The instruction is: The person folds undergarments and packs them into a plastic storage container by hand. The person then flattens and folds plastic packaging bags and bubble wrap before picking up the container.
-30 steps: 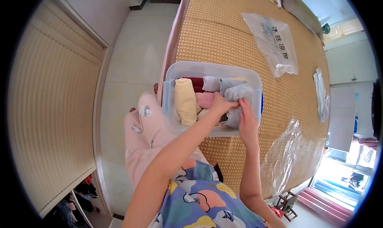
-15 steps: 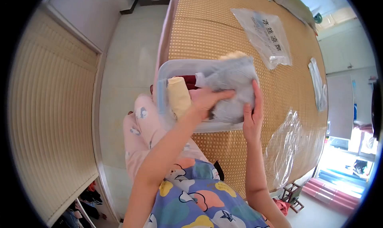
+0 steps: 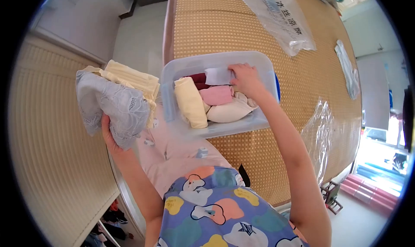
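My left hand (image 3: 111, 134) is closed around a grey lace bra (image 3: 114, 102), held off to the left of the tub. Stacked with it is a cream garment (image 3: 134, 78) with thin straps, also a bra by its look. Inside the clear plastic tub (image 3: 170, 70), my right hand (image 3: 246, 79) grips the right end of a pale lavender folded cloth (image 3: 217, 76). Around that lie a cream-yellow roll (image 3: 190, 102), a pink folded cloth (image 3: 216, 96), a dark red cloth (image 3: 199, 79) and a pale beige bundle (image 3: 231, 109). My right fingertips are partly hidden.
The tub rests on a woven mat (image 3: 207, 26) at the bed's edge. A printed plastic bag (image 3: 281, 22), a crumpled clear bag (image 3: 319, 139) and a folded pale item (image 3: 347, 70) lie on the mat. A slatted door (image 3: 56, 134) stands close on my left.
My left hand has carried the grey lace bra and cream garment out of the tub to the left. My right hand has let go of them and reached into the tub.
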`<state>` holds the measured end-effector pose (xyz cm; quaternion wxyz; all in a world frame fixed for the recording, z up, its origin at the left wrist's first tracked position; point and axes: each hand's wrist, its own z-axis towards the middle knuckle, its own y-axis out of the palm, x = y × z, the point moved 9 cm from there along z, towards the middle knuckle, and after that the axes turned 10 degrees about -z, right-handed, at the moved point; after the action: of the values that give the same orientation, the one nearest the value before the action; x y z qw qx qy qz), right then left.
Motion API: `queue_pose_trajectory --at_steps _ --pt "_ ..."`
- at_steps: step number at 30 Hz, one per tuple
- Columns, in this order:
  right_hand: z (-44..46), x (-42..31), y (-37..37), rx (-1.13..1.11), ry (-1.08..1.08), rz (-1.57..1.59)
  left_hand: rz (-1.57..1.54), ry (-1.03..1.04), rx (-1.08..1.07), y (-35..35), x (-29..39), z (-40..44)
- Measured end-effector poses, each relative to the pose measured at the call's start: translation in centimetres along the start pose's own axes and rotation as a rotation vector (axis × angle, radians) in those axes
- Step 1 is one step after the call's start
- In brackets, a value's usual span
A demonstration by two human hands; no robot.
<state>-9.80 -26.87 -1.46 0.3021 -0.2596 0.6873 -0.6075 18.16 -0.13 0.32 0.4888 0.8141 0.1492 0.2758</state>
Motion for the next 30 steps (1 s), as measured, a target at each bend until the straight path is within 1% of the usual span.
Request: queue_pose_trajectory --at_steps 3,6,9,12,15,18,21,23,24,25,27,28,30 --pt "0.2 1.0 0.9 -0.088 0.164 0.183 -0.046 -0.059 -0.084 0.0 0.3 -1.0" --pt "0.2 0.9 0.9 -0.130 0.170 0.068 0.037 0.006 0.022 -1.0 0.6 -0.3" --pt "-0.5 0.0 -0.6 -0.014 0.066 -0.079 -0.015 -0.014 -0.079 1.0 -0.3 -0.5" --pt "-1.6 -0.3 -2.0 0.292 -0.146 0.018 -0.019 0.033 -0.118 1.9 -0.5 -0.7" --pt "-2.2 0.1 -3.7 -0.046 0.278 0.204 -0.112 -0.032 -0.110 1.0 -0.6 -0.5" --pt "-3.5 -1.3 -8.2 0.102 0.401 0.213 -0.089 -0.026 -0.165 0.6 -0.4 -0.2" --pt "-4.0 -3.3 -9.0 0.264 0.310 0.384 -0.090 -0.008 -0.176 0.5 -0.4 -0.1" --pt "-3.6 -5.8 -6.1 0.187 0.332 0.717 -0.089 -0.005 -0.149 0.3 -0.5 0.0" --pt "-3.2 -6.8 -3.3 0.126 0.331 0.804 -0.088 -0.005 -0.138 0.3 -0.6 0.1" --pt "-2.7 -8.4 -1.4 -0.037 0.316 0.712 -0.077 -0.014 -0.181 0.7 -0.9 0.0" --pt "-2.0 -10.8 3.7 -0.157 0.140 0.636 -0.048 -0.040 -0.270 1.7 -1.3 -0.4" --pt "-1.7 -12.0 4.6 -0.218 0.048 0.597 -0.050 -0.056 -0.259 1.7 -1.4 -0.5" --pt "-2.7 -11.9 2.5 -0.044 0.099 0.614 -0.059 -0.077 -0.230 1.6 -1.3 -0.6"
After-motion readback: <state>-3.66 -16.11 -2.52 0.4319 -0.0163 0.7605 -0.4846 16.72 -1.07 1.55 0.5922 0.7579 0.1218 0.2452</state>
